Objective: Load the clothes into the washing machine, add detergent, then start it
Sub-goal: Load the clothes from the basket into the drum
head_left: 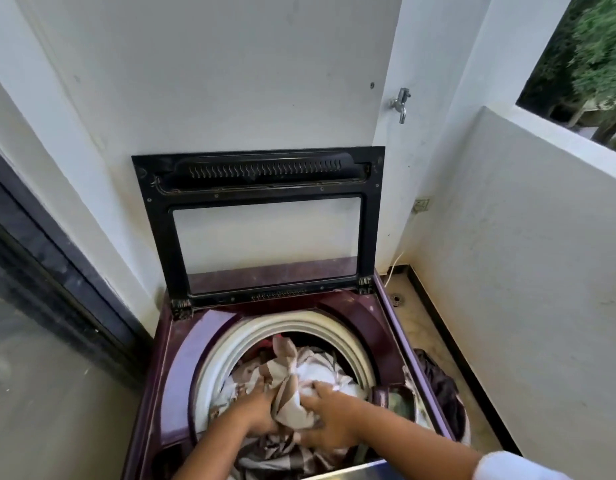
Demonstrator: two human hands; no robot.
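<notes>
A maroon top-loading washing machine (182, 358) stands in the corner with its black glass lid (261, 223) raised against the wall. Its pale drum rim (282, 323) rings a heap of clothes. On top lies a beige-and-white striped cloth (292, 379), bunched and partly standing up. My left hand (256, 410) grips the cloth's left side inside the drum. My right hand (331, 417) grips its right side, fingers curled into the fabric. A red garment (265, 346) shows at the back of the drum. No detergent is in view.
A basket with dark clothes (441, 389) sits on the floor to the machine's right. A metal tap (400, 102) juts from the wall above. A low balcony wall (524, 271) closes the right side; a dark sliding door frame (57, 271) runs along the left.
</notes>
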